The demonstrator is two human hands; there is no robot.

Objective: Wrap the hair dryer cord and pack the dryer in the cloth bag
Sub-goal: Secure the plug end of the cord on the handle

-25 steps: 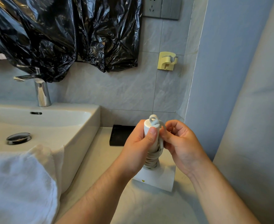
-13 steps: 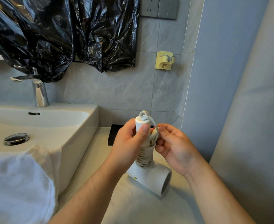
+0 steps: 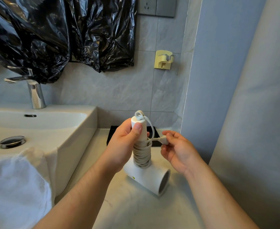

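Standing handle-up on the counter [image 3: 136, 212], the hair dryer [image 3: 145, 177] is gripped at its handle by the left hand [image 3: 122, 146]. The right hand [image 3: 177, 151], held apart, pinches the plug [image 3: 164, 140]. The cord [image 3: 142, 156] coils round the handle. Risk: an untucked plug would likely let the springy coils loosen and slip off during bagging.

Bathroom: sink [image 3: 79, 123], faucet [image 3: 35, 93], tiles [image 3: 116, 90]

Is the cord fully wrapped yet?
Not fully: the cord coils round the dryer handle, but the cord end sticks out, pinched by the right hand.
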